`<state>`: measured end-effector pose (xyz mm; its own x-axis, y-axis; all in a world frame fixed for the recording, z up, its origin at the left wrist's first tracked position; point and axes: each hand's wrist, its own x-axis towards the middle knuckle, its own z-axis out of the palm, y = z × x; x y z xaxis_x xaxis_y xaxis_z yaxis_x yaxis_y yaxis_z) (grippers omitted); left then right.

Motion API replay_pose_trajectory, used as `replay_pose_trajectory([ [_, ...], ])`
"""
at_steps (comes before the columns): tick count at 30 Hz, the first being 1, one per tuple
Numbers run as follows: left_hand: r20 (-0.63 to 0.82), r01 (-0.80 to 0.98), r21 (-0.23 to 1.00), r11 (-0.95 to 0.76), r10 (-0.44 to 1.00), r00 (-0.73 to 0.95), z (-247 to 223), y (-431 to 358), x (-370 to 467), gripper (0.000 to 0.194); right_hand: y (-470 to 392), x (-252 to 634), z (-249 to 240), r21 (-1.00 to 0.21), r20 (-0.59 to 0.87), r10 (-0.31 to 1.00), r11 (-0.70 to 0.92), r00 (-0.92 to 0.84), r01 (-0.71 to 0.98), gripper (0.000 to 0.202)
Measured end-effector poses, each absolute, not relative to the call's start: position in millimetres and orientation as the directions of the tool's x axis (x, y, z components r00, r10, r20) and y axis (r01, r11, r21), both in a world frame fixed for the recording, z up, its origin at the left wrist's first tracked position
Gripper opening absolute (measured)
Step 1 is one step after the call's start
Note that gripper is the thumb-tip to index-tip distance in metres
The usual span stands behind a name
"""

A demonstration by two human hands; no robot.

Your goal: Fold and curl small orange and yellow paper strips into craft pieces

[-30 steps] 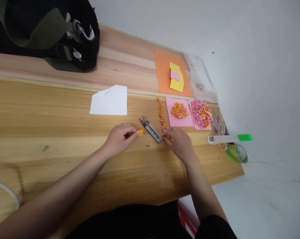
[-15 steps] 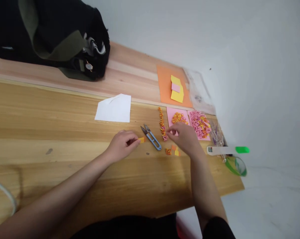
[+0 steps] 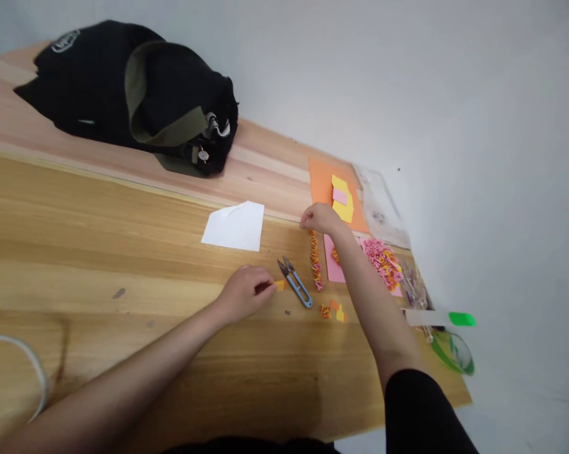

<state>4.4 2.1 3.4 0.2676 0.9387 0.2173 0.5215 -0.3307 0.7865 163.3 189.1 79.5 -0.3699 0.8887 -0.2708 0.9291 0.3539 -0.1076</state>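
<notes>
My left hand (image 3: 249, 291) rests over the table with thumb and fingers pinched on a small orange-yellow paper piece (image 3: 280, 285). My right hand (image 3: 322, 217) reaches to the far end of a row of folded orange, yellow and pink paper (image 3: 315, 261), its fingertips pinched together. Whether they grip the row or something tiny is too small to tell. Blue thread snips (image 3: 296, 284) lie between the left hand and the row, blades pointing away. Closer to me are a small folded paper piece (image 3: 325, 311) and several flat orange and yellow paper squares (image 3: 339, 313).
At the right, pink sheets (image 3: 334, 268) carry heaps of folded paper bits (image 3: 382, 260). Beyond are an orange sheet (image 3: 319, 180) with yellow paper and a clear plastic bag (image 3: 383, 208). White paper (image 3: 237, 227), a black bag (image 3: 99, 88) and a green-rimmed tape roll (image 3: 454, 353) also lie here.
My right hand has moved from the near end of the folded-paper row to its far end. My left hand keeps its pinch on the paper piece. The camera view has shifted.
</notes>
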Motion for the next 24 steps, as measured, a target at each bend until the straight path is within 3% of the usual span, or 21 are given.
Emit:
replay_pose_trajectory([
  [6,0.239,0.52,0.78,-0.347,0.934,0.265,3,2,3,0.029,187,166,84,-0.113,-0.255,0.883,0.377,-0.394,0.919,0.018],
  [13,0.228,0.515,0.784,-0.347,0.932,0.281,3,2,2,0.029,143,209,132,-0.147,-0.092,0.929,0.343,-0.358,0.928,0.016],
  [15,0.209,0.512,0.794,-0.328,0.938,0.277,3,2,1,0.029,114,223,136,-0.114,-0.131,0.928,0.336,-0.349,0.935,0.016],
  [20,0.175,0.493,0.821,-0.288,0.949,0.262,6,3,1,0.029,47,244,112,-0.048,-0.412,0.826,0.402,-0.385,0.914,0.013],
  [24,0.171,0.486,0.83,-0.275,0.953,0.248,7,2,1,0.029,20,256,90,-0.073,-0.414,0.809,0.427,-0.417,0.901,0.021],
])
